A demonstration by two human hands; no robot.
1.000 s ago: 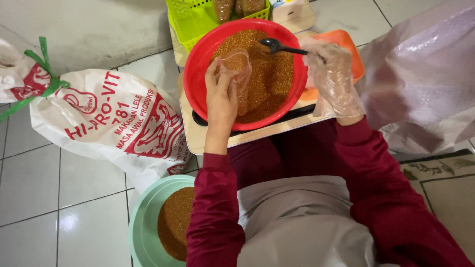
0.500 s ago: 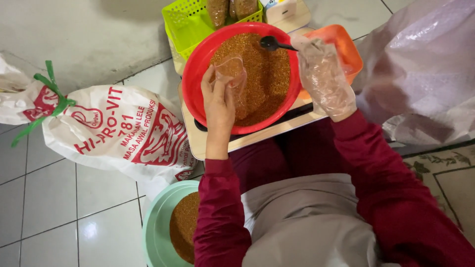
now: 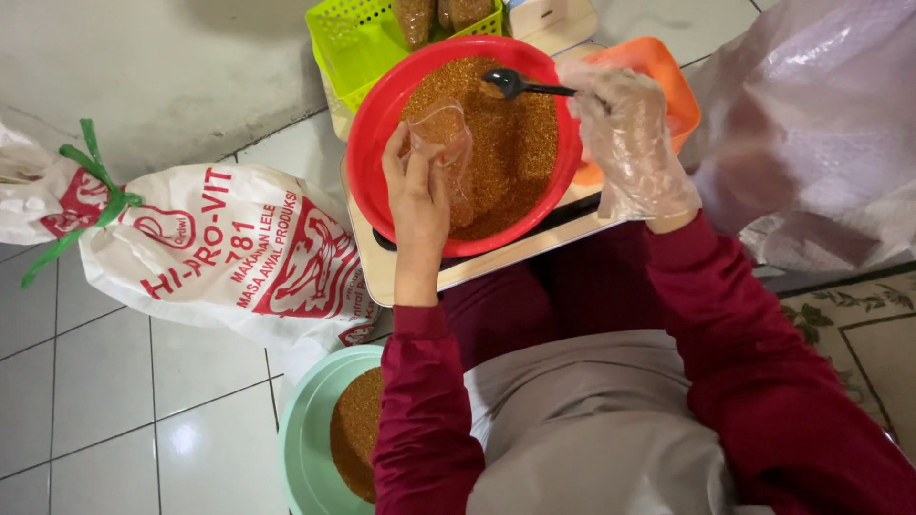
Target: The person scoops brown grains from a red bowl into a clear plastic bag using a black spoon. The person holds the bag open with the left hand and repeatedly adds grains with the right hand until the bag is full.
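Over the red bowl (image 3: 382,143) of brown granules, I pinch a small clear bag (image 3: 444,133) open in my bare left hand (image 3: 417,195) while my gloved right hand (image 3: 630,143) grips a loaded black spoon (image 3: 510,84), best tipped slowly, close above the bag's mouth.

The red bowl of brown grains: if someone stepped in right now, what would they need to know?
Left hand: bare, holds a small clear bag open over the red bowl.
Right hand: in a plastic glove, holds a black spoon loaded with brown grains.
Done: some filled bags sit in the green basket.
Left: this bag looks nearly empty.
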